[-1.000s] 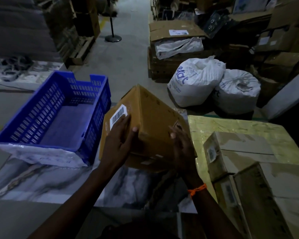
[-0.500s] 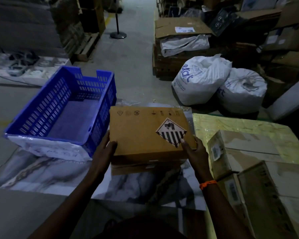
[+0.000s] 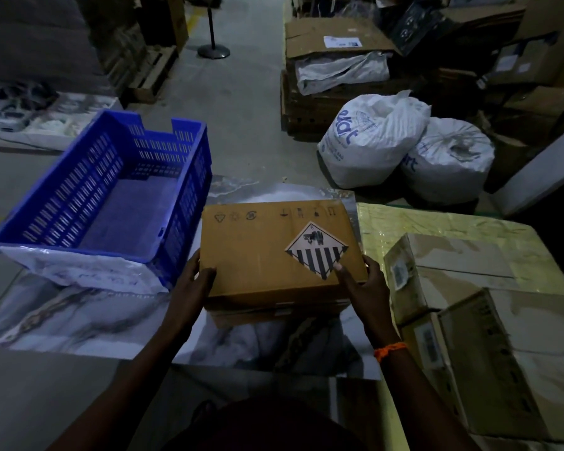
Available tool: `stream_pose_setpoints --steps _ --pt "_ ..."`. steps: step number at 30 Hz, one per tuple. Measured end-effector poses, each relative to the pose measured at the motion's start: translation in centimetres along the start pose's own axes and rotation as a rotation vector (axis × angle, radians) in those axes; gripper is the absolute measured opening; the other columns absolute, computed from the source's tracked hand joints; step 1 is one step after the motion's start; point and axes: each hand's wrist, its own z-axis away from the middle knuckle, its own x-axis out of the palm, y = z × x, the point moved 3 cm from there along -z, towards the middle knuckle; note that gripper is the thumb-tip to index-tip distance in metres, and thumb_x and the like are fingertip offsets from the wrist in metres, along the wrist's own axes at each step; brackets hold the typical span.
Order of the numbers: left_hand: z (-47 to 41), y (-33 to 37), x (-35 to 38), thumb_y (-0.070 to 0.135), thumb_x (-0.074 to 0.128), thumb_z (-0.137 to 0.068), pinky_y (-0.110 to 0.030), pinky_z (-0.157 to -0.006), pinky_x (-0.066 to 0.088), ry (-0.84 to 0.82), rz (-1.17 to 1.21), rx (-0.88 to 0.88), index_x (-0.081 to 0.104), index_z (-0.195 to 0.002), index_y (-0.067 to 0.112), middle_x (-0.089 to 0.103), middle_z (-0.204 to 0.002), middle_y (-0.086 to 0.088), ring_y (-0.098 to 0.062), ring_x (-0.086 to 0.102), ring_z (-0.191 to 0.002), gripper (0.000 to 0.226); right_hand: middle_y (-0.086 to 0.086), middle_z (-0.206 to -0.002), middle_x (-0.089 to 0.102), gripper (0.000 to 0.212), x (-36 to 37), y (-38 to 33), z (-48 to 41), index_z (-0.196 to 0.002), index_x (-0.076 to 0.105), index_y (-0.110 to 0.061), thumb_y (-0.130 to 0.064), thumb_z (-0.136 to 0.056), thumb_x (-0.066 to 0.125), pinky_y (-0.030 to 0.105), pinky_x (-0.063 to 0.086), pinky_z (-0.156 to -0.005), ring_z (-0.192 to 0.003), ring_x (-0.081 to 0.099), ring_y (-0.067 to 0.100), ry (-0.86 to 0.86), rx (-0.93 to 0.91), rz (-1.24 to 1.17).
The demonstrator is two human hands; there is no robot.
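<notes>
An orange thread [image 3: 390,349] is worn on the right wrist, nearest the camera. Just beyond it, a brown cardboard box [image 3: 267,255] is gripped at its two near corners. The left hand [image 3: 194,281] is clamped on the left corner with the thumb laid over the top face and the fingers wrapped down the side. The right hand [image 3: 363,284] is clamped on the right corner, its thumb pressed onto the lower tip of the striped diamond hazard label [image 3: 316,250]. A grip from both sides is judged to be used so that the box is kept level and square, label face up, where the handling symbols can be read. The box is seen resting on what appears to be a second, lower carton [image 3: 274,315], itself laid on a marbled sheet [image 3: 79,317] spread over the floor. Just beside the box on the left, an empty blue slotted crate [image 3: 79,190] is stood open side up, apparently so that goods can be dropped straight in. To the right, taped cartons [image 3: 469,336] are stacked on a yellow wrapped load [image 3: 437,222], within easy reach. Farther off, two tied white sacks [image 3: 372,141] are leaned together. Beyond them, an opened carton stack [image 3: 332,47] and a post base [image 3: 214,53] can be made out in the aisle.
</notes>
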Motion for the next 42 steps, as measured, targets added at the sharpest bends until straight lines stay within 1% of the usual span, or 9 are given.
stream_pose_setpoints --steps 5,13,16,20,23,27,29,34,42 --pt "-1.1 0.9 -0.3 0.063 0.056 -0.092 -0.05 -0.106 0.047 0.028 -0.099 -0.005 0.04 -0.154 0.031 0.051 -0.148 0.0 -0.026 0.054 -0.129 0.072 0.009 -0.129 0.065 0.064 -0.3 -1.8 -2.3 -0.139 0.054 -0.014 -0.05 -0.091 0.074 0.045 0.055 -0.097 -0.112 0.063 0.025 -0.091 -0.006 0.089" --pt "-4.3 2.5 -0.7 0.069 0.058 -0.091 -0.043 -0.098 0.052 -0.017 -0.21 0.03 0.046 -0.151 0.027 0.058 -0.145 -0.006 -0.027 0.061 -0.122 0.075 0.002 -0.123 0.068 0.056 1.9 -5.4 -7.7 -0.136 0.057 -0.016 -0.051 -0.095 0.068 0.032 0.046 -0.085 -0.105 0.064 0.021 -0.211 0.032 0.122" --pt "-5.0 3.6 -0.3 0.055 0.062 -0.095 -0.051 -0.106 0.048 -0.051 -0.17 0.013 0.043 -0.153 0.026 0.056 -0.143 -0.003 -0.028 0.057 -0.125 0.068 0.006 -0.123 0.072 0.056 2.4 -5.7 -8.9 -0.129 0.063 -0.015 -0.052 -0.088 0.076 0.04 0.056 -0.092 -0.108 0.068 0.025 -0.188 0.06 0.076" --pt "-5.7 4.8 0.3 0.029 0.067 -0.097 -0.036 -0.091 0.049 -0.089 -0.155 0.063 0.046 -0.149 0.02 0.055 -0.132 0.002 -0.024 0.056 -0.121 0.056 0.004 -0.113 0.072 0.052 1.8 -5.4 -9.0 -0.112 0.062 -0.02 -0.06 -0.082 0.075 0.048 0.056 -0.096 -0.104 0.068 0.028 -0.076 0.091 0.032" --pt "-5.9 5.2 0.4 0.021 0.073 -0.093 -0.023 -0.078 0.049 -0.106 -0.127 0.095 0.04 -0.15 0.019 0.051 -0.139 0.002 -0.02 0.054 -0.121 0.066 0.004 -0.116 0.065 0.058 0.5 -5.8 -8.9 -0.121 0.055 -0.018 -0.063 -0.088 0.069 0.046 0.052 -0.098 -0.11 0.064 0.029 0.011 0.108 0.02" --pt "-5.8 5.4 0.8 0.009 0.076 -0.088 -0.035 -0.095 0.049 -0.094 -0.095 0.144 0.037 -0.149 0.018 0.047 -0.148 0.0 -0.02 0.048 -0.132 0.073 0.004 -0.118 0.065 0.066 -1.1 -6.2 -8.4 -0.122 0.052 -0.02 -0.076 -0.087 0.059 0.049 0.053 -0.096 -0.107 0.064 0.026 0.112 0.083 -0.077" --pt "-5.8 5.0 0.7 0.019 0.078 -0.089 -0.036 -0.099 0.048 -0.07 -0.043 0.146 0.04 -0.146 0.016 0.049 -0.147 -0.001 -0.02 0.05 -0.133 0.068 0.002 -0.114 0.066 0.064 -1.6 -6.0 -7.5 -0.118 0.053 -0.023 -0.079 -0.088 0.054 0.046 0.054 -0.092 -0.103 0.064 0.022 0.132 0.077 -0.15" --pt "-3.2 3.2 0.6 0.089 0.058 -0.073 -0.055 -0.112 0.043 -0.043 0.019 0.049 0.052 -0.137 0.028 0.057 -0.14 0.003 -0.016 0.053 -0.131 0.089 -0.002 -0.106 0.063 0.055 -1.8 -4.2 -4.0 -0.12 0.057 -0.021 -0.07 -0.098 0.044 0.032 0.045 -0.073 -0.095 0.06 0.016 0.116 0.102 -0.197" --pt "2.1 -2.4 -0.3 0.088 0.052 -0.075 -0.055 -0.108 0.047 -0.019 0.001 -0.042 0.049 -0.129 0.032 0.055 -0.131 0.001 -0.02 0.055 -0.123 0.078 0.003 -0.121 0.059 0.043 -0.4 2.7 2.3 -0.119 0.058 -0.021 -0.059 -0.1 0.05 0.032 0.04 -0.087 -0.11 0.055 0.018 0.153 0.19 -0.171"
